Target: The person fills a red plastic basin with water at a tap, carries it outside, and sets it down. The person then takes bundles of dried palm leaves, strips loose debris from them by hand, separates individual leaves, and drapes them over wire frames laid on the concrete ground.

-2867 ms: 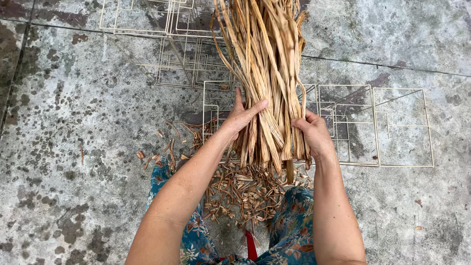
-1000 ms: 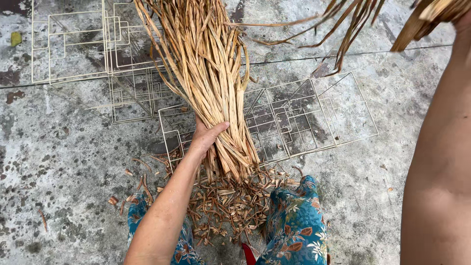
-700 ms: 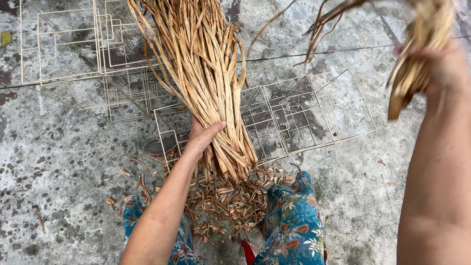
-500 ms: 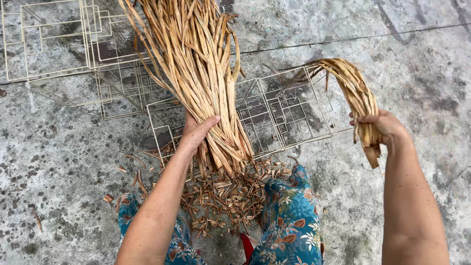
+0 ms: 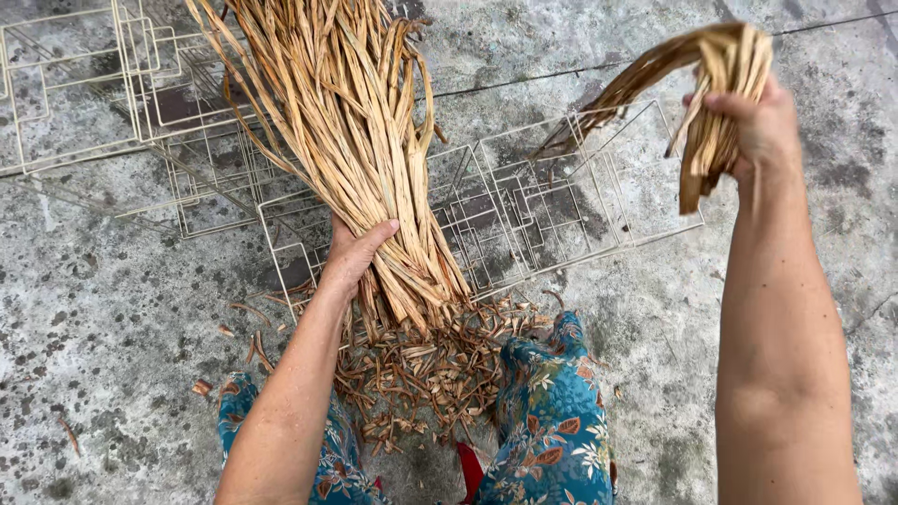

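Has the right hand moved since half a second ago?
Yes. The right hand, gripping a folded bunch of strips, has risen, now above the wire frames' right edge.

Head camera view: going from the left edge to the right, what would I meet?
Pale wire frames lying on the concrete floor → left hand gripping the big bundle of tan dried fibre strips → right hand holding a small bent bunch of the same strips.

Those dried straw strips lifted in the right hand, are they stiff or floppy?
Probably floppy: the strips fold over the right hand and droop on both sides. Likely light, since one raised hand carries them. They may shed brittle bits, judging by the broken scraps on the floor.
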